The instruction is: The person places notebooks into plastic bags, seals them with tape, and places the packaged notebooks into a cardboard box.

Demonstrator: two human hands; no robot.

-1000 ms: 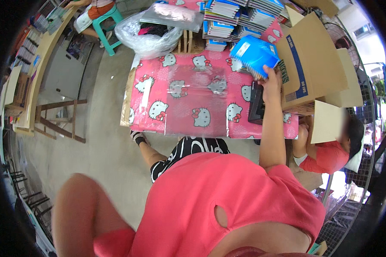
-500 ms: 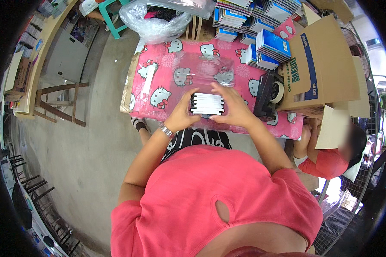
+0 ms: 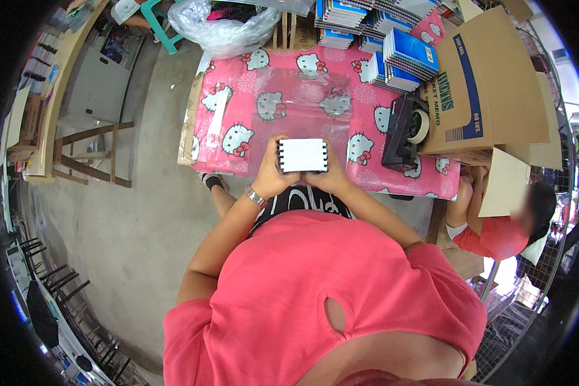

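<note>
At a pink table (image 3: 368, 172), seen from the head camera, a person's left hand (image 3: 274, 179) and right hand (image 3: 327, 179) clasp one block of notepads (image 3: 303, 156) between them, by the near edge, white side up and black bindings at both ends. As far as can be judged, the block is squared up but not set down, while blue notebooks (image 3: 410, 53) piled at the far right are touched by neither hand. The count: two hands; one held block, its number of pads impossible to tell; one clear sheet (image 3: 305, 119); one dispenser (image 3: 397, 147) with one tape roll (image 3: 419, 126); one big carton (image 3: 489, 83) beside it; one plastic bag (image 3: 222, 33); one co-worker (image 3: 489, 241) at right. The piles, partly out of view, defy counting.
</note>
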